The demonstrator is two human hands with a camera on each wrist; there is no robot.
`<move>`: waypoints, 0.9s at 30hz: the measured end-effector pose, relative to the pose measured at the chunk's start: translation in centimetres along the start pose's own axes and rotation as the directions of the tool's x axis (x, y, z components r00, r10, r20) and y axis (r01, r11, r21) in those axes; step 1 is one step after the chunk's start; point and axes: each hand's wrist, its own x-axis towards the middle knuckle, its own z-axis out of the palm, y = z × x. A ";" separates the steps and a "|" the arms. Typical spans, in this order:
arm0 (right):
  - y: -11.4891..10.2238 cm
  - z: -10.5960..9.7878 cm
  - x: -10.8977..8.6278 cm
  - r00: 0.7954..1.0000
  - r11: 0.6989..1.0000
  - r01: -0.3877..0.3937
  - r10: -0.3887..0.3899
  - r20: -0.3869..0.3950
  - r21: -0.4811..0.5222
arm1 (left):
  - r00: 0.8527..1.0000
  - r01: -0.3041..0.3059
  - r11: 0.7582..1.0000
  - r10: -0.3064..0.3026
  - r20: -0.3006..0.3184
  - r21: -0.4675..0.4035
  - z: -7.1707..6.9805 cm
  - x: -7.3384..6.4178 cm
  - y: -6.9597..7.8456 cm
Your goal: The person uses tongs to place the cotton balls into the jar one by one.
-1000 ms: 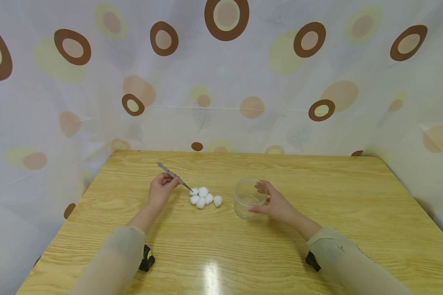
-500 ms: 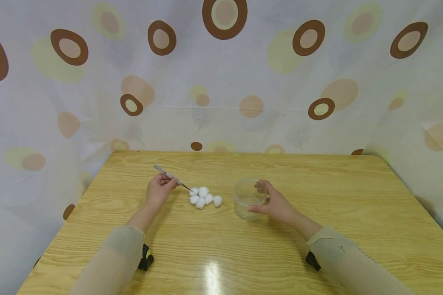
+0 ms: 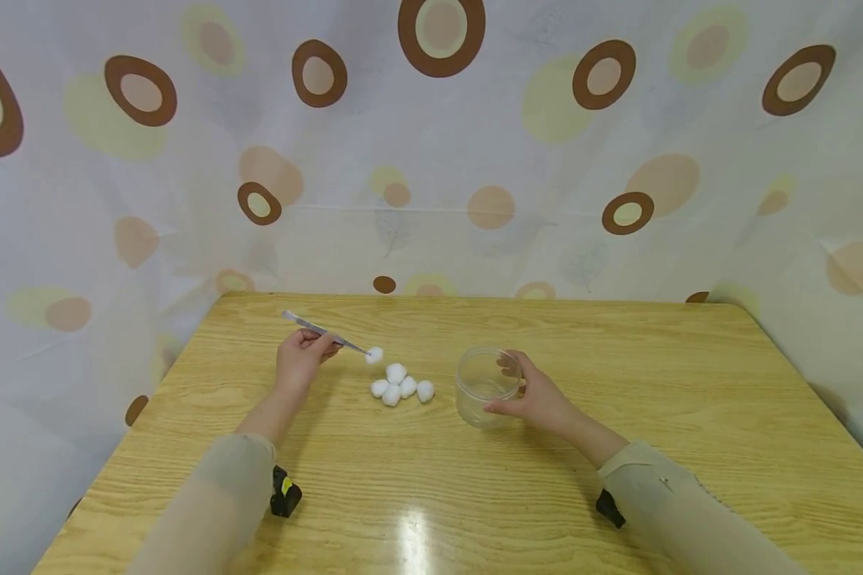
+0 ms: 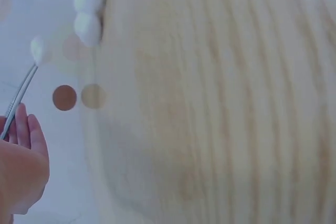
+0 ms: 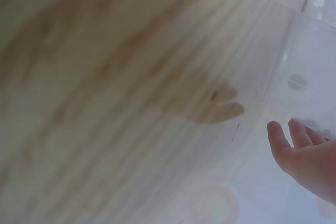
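Metal tweezers (image 3: 315, 328) are pinched in my left hand (image 3: 300, 363), and their tips grip one white cotton ball (image 3: 375, 355). That ball hangs in the air in the left wrist view, clear of the others. Just below it in the head view, several more cotton balls (image 3: 391, 394) lie clustered on the table. My right hand (image 3: 535, 399) grips a clear round plastic container (image 3: 485, 387) from its right side, thumb in front and fingers behind. The container stands with its mouth up, and no cotton shows inside it.
The wooden table (image 3: 431, 471) reaches back to a patterned cloth (image 3: 431, 160) hung behind and at both sides. Black devices (image 3: 285, 493) are strapped under the wrists.
The tweezers have closed on the upper-left cotton ball and lifted it away from the cluster. My left hand moved up and slightly left. The right hand and container stay in place.
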 end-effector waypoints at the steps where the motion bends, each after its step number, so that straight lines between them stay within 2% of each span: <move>1: 0.0 0.0 0.0 1.000 1.000 -0.001 0.001 0.000 -0.001 | 1.000 0.008 1.000 -0.008 0.002 -0.004 0.1 -0.1 0.3; 5: 0.0 -0.1 0.0 1.000 1.000 -0.004 0.004 0.003 -0.010 | 0.999 0.046 0.999 -0.045 0.022 -0.005 0.5 -0.3 1.3; 11: 0.0 -0.1 0.0 1.000 1.000 -0.005 0.005 -0.001 -0.021 | 0.997 0.076 0.997 -0.075 0.034 -0.032 2.1 -0.6 2.6; 20: 0.0 0.1 0.1 1.000 1.000 -0.008 0.008 0.003 -0.020 | 0.995 0.092 0.992 -0.087 0.053 -0.091 4.7 -2.0 4.1; 27: -0.1 0.1 0.5 1.000 0.999 -0.019 0.019 0.001 -0.034 | 0.991 0.098 0.992 -0.089 0.104 -0.084 6.8 -3.1 5.0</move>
